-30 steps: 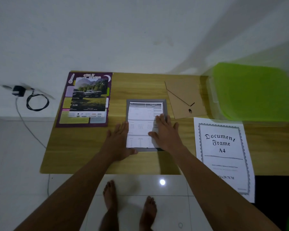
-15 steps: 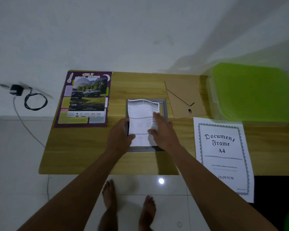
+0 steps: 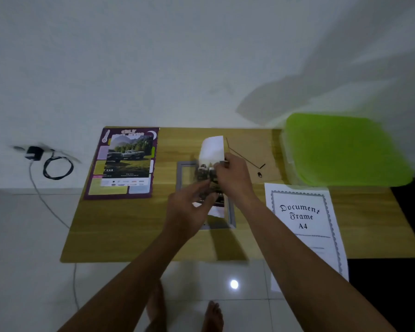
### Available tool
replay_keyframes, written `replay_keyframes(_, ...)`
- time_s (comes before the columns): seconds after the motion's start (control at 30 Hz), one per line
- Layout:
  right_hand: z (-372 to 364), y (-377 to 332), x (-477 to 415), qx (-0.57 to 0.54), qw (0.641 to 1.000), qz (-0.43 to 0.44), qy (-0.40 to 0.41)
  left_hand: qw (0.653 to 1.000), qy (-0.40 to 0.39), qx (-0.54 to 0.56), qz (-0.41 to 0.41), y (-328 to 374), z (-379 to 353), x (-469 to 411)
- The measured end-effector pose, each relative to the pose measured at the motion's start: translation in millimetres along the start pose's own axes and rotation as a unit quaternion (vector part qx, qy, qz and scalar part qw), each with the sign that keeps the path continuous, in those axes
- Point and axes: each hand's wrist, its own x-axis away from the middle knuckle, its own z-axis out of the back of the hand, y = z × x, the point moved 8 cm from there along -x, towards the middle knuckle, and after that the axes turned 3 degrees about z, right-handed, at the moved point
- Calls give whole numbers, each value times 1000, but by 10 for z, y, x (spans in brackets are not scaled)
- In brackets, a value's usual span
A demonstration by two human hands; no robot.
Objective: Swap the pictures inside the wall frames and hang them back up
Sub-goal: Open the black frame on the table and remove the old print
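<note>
So from my end I see both hands over the middle of the wooden table (image 3: 134, 226), working one sheet. My right hand (image 3: 235, 178) is pinched closed on the picture sheet (image 3: 212, 149), fingers on its right edge about halfway up, and the left hand (image 3: 187, 207) is closed on its lower left part, just below and left of the right one. The sheet is lifted off and curled: white back showing above the right hand, a dark printed side with what looks like vehicles between the two hands, all pretty blurry. Directly under both hands lies the grey frame (image 3: 181, 173), flat on the table, its left rail poking out just left of the left hand and its bottom right corner below the right wrist. Off to the left of the left hand, well apart, is the purple poster (image 3: 127, 164) with a truck photo on it. Right of the right hand sits the brown backing board (image 3: 247, 149), its near edge partly hidden behind that hand. Below it, beside my right forearm, is the "Document Frame A4" sheet (image 3: 302, 216), hanging over the table's near edge. Further right there's a green lidded box (image 3: 345, 149).
</note>
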Motion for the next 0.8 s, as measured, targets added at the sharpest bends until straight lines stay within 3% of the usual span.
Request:
replay_keyframes(0.07, 209, -28, 42, -18, 1000, 0, 15, 998, 56, -29, 0, 79, 120, -1)
replay_keyframes(0.13, 394, -27, 97, -59, 998, 6, 3, 994, 78, -58, 50, -40, 192, -84)
replay_keyframes(0.2, 552, 58, 165, -105, 994, -2, -5, 991, 17, -18, 134, -184, 118, -172)
replay_keyframes(0.3, 783, 267, 270, -131, 991, -11, 20, 981, -61, 64, 174, -197, -155, -201)
replay_keyframes(0.43, 1099, 670, 391, -73, 995, -7, 61, 980, -81, 63, 173, -55, -558, -100)
replay_keyframes(0.63, 1525, 1544, 580, 39, 996, -69, 50, 976, -154, 0, 151, -39, -1405, 104)
replay_keyframes(0.8, 1849, 2006, 653, 97, 986, -104, 88, 964, -209, -74, 145, -160, -2035, 237)
